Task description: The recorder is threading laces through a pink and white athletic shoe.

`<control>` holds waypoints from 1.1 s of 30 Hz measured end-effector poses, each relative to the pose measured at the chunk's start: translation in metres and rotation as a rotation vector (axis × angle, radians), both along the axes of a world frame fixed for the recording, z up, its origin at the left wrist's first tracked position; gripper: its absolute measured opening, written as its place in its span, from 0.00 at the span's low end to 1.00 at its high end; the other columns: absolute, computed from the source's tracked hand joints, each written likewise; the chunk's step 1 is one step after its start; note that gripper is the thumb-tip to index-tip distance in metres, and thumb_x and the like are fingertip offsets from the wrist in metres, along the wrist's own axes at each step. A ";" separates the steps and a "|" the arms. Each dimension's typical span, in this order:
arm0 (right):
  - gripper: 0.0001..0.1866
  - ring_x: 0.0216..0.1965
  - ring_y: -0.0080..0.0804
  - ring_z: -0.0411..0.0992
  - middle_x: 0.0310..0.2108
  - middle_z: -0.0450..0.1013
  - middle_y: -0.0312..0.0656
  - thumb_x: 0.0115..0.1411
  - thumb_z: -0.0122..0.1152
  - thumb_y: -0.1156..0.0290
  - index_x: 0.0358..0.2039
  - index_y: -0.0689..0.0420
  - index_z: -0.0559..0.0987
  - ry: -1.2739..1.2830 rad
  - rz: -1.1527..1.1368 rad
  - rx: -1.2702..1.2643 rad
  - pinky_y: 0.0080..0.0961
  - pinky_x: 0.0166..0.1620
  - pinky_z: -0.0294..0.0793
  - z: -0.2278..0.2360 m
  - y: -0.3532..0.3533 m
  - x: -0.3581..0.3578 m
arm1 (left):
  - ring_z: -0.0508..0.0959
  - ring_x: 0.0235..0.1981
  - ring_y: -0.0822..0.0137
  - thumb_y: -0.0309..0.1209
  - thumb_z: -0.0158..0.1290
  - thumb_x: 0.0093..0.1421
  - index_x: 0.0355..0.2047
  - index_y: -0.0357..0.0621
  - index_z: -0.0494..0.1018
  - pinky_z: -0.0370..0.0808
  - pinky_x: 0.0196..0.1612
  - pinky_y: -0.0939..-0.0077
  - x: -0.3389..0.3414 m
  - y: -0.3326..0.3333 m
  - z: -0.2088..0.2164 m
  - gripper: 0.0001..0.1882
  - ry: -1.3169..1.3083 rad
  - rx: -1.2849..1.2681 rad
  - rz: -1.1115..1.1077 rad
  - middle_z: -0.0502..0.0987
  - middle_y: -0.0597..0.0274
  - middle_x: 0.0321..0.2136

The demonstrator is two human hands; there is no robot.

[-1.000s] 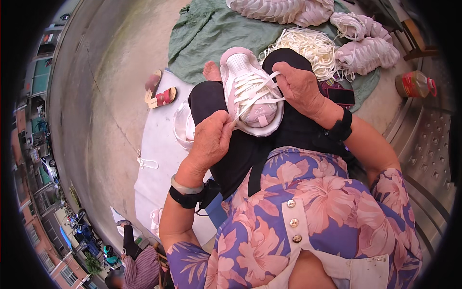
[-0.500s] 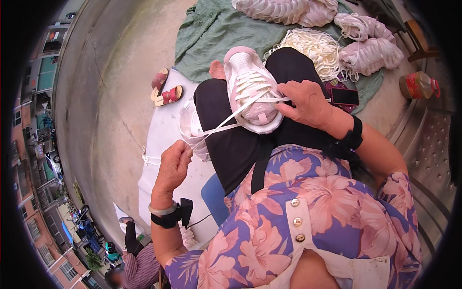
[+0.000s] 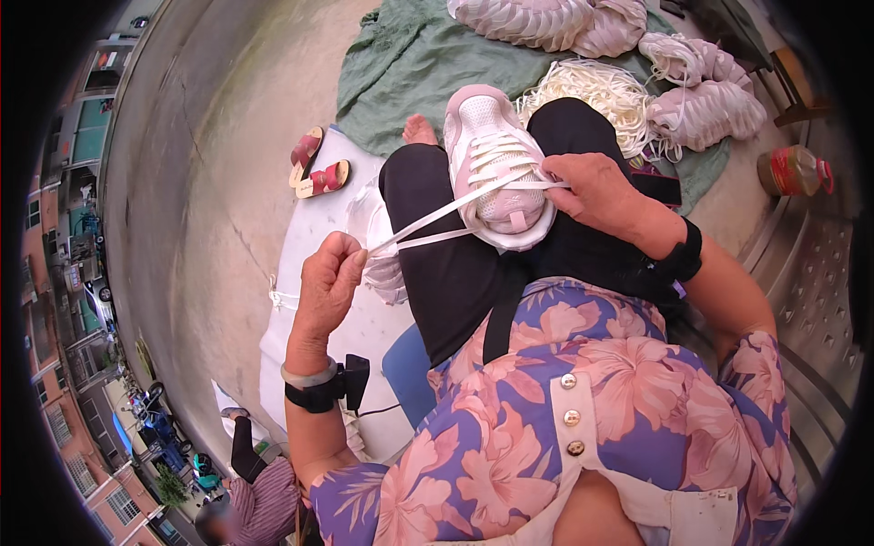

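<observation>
A pale pink and white sneaker (image 3: 492,136) rests between my knees, its toe pointing away from me. White lace crosses over its tongue in several rows. My left hand (image 3: 330,282) is closed in a pinch on the shoelace (image 3: 428,218), which runs taut from the shoe down to the left. At the shoe's right side my right hand (image 3: 601,196) is closed, thumb and forefinger pinching lace beside the upper eyelets. Its other fingers are curled and partly hidden.
A heap of loose white laces (image 3: 592,96) lies on a green cloth (image 3: 391,86), with bundled pink shoes (image 3: 706,114) beside it. Red sandals (image 3: 320,173) stand left. A plastic jug (image 3: 794,170) stands at the right. Another person (image 3: 264,500) sits at the lower left.
The shoe and my knees have shifted slightly right. My left hand has risen a little, and the lace between my hands is straighter and tauter. Both hands keep their pinch.
</observation>
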State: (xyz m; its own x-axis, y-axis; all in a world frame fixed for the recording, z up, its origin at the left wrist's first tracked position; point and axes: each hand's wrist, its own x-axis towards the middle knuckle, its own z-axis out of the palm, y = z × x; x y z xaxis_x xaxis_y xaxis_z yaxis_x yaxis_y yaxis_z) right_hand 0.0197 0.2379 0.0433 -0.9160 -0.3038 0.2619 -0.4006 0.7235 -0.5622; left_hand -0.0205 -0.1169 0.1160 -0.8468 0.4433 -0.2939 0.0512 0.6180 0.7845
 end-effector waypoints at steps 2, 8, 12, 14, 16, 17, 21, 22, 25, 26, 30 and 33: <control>0.12 0.28 0.48 0.71 0.24 0.70 0.48 0.47 0.58 0.71 0.33 0.58 0.72 -0.203 0.002 -0.107 0.40 0.31 0.69 0.015 0.008 -0.002 | 0.61 0.20 0.83 0.27 0.48 0.60 0.26 0.42 0.64 0.57 0.22 0.90 -0.004 0.006 0.004 0.06 -0.092 0.154 0.092 0.63 0.74 0.19; 0.05 0.27 0.41 0.71 0.23 0.71 0.43 0.50 0.58 0.74 0.28 0.59 0.75 -0.160 0.086 -0.043 0.31 0.30 0.69 0.026 0.038 -0.005 | 0.63 0.19 0.82 0.22 0.54 0.54 0.31 0.39 0.70 0.58 0.22 0.89 -0.002 0.019 0.036 0.05 0.051 0.027 0.079 0.67 0.72 0.19; 0.06 0.27 0.37 0.71 0.22 0.70 0.43 0.52 0.56 0.74 0.30 0.60 0.76 -0.111 0.078 -0.283 0.27 0.32 0.69 0.025 0.029 -0.017 | 0.69 0.16 0.72 0.21 0.56 0.50 0.29 0.38 0.71 0.62 0.20 0.84 -0.004 0.053 0.066 0.06 0.544 0.033 -0.169 0.72 0.62 0.19; 0.06 0.27 0.35 0.70 0.22 0.70 0.42 0.52 0.55 0.74 0.31 0.60 0.77 -0.113 0.089 -0.403 0.26 0.33 0.69 0.029 0.011 -0.033 | 0.68 0.13 0.65 0.21 0.57 0.47 0.29 0.40 0.72 0.61 0.17 0.78 -0.005 0.081 0.083 0.08 0.753 0.038 -0.357 0.69 0.62 0.16; 0.08 0.27 0.34 0.70 0.21 0.69 0.42 0.53 0.56 0.70 0.31 0.62 0.77 -0.247 0.200 -0.567 0.24 0.35 0.69 0.038 -0.009 -0.046 | 0.64 0.12 0.67 0.23 0.57 0.41 0.29 0.43 0.72 0.58 0.15 0.74 -0.003 0.107 0.087 0.12 1.004 0.046 -0.528 0.62 0.66 0.13; 0.08 0.27 0.34 0.70 0.21 0.69 0.42 0.53 0.56 0.70 0.31 0.62 0.77 -0.241 0.196 -0.569 0.24 0.35 0.69 0.044 -0.016 -0.049 | 0.64 0.12 0.68 0.20 0.60 0.40 0.28 0.41 0.73 0.57 0.15 0.75 0.003 0.119 0.097 0.13 0.957 0.006 -0.601 0.63 0.66 0.12; 0.11 0.33 0.31 0.68 0.27 0.69 0.39 0.45 0.59 0.68 0.30 0.59 0.76 -0.390 0.423 -0.142 0.29 0.39 0.63 0.066 -0.038 -0.047 | 0.58 0.11 0.75 0.27 0.55 0.34 0.25 0.42 0.72 0.50 0.15 0.79 0.023 0.150 0.087 0.13 1.138 0.127 -0.770 0.55 0.72 0.12; 0.11 0.34 0.31 0.67 0.26 0.68 0.38 0.42 0.61 0.68 0.28 0.56 0.76 -0.190 0.417 0.155 0.31 0.40 0.61 0.067 -0.038 -0.046 | 0.57 0.12 0.75 0.27 0.55 0.35 0.24 0.42 0.72 0.50 0.16 0.79 0.026 0.155 0.083 0.12 1.144 0.160 -0.821 0.54 0.72 0.13; 0.09 0.34 0.32 0.66 0.24 0.66 0.38 0.38 0.60 0.69 0.23 0.55 0.74 0.076 0.355 0.357 0.31 0.40 0.58 0.054 -0.037 -0.035 | 0.57 0.13 0.75 0.28 0.54 0.37 0.23 0.41 0.70 0.51 0.16 0.79 0.031 0.163 0.076 0.09 1.008 0.206 -0.929 0.54 0.71 0.14; 0.08 0.34 0.33 0.66 0.24 0.66 0.39 0.39 0.59 0.70 0.23 0.55 0.73 0.016 0.345 0.587 0.31 0.39 0.58 0.056 -0.039 -0.032 | 0.57 0.13 0.75 0.28 0.54 0.37 0.23 0.41 0.70 0.51 0.16 0.79 0.032 0.163 0.074 0.09 1.005 0.203 -0.925 0.54 0.71 0.14; 0.07 0.33 0.33 0.65 0.25 0.66 0.39 0.41 0.57 0.72 0.24 0.55 0.73 0.041 0.293 0.708 0.30 0.40 0.57 0.041 -0.044 -0.028 | 0.58 0.13 0.75 0.29 0.54 0.38 0.23 0.41 0.70 0.51 0.16 0.79 0.032 0.160 0.072 0.10 1.024 0.184 -0.946 0.54 0.71 0.14; 0.06 0.29 0.34 0.66 0.22 0.67 0.38 0.42 0.55 0.74 0.25 0.56 0.72 0.229 0.191 0.452 0.31 0.40 0.58 0.032 -0.043 -0.037 | 0.58 0.13 0.75 0.29 0.55 0.36 0.25 0.40 0.71 0.51 0.16 0.79 0.029 0.150 0.077 0.13 1.050 0.147 -0.885 0.55 0.71 0.13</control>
